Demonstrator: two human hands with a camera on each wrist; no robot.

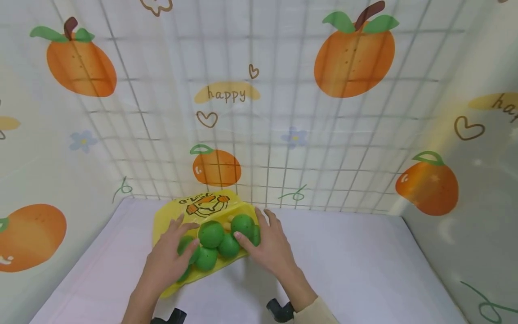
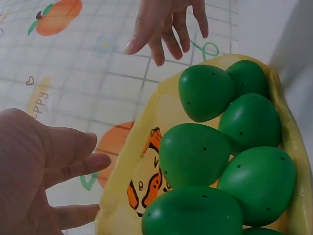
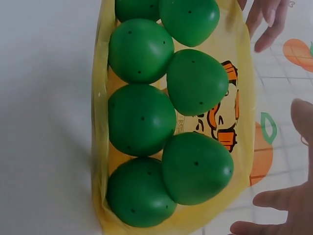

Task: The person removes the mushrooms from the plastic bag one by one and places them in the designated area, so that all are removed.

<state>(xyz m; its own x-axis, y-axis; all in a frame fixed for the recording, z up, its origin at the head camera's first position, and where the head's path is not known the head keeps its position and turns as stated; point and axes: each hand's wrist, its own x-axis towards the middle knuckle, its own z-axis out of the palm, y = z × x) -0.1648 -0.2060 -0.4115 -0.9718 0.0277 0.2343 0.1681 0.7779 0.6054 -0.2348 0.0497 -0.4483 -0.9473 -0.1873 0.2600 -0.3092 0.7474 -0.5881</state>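
Note:
Several smooth green egg-shaped pieces [image 1: 211, 234] with small dark dots lie bunched in two rough rows. Under and around them is a yellow plastic bag [image 1: 167, 217] with a cartoon face print, its raised edge showing in both wrist views. At the bunch's left end my left hand [image 1: 165, 260] spreads its fingers over the bag. My right hand [image 1: 272, 245] is at the right end, thumb out in front and fingers extended behind. Both wrist views show relaxed fingers beside the bag, with nothing gripped; the left hand [image 2: 54, 166] has its fingertips close to the bag's rim.
The bag rests on a white tabletop [image 1: 344, 261], near its back edge. A white curtain [image 1: 283, 99] printed with oranges hangs behind, with a wire grid showing through. Printed cloth also stands at both sides. Black wrist mounts [image 1: 280, 310] show at the bottom.

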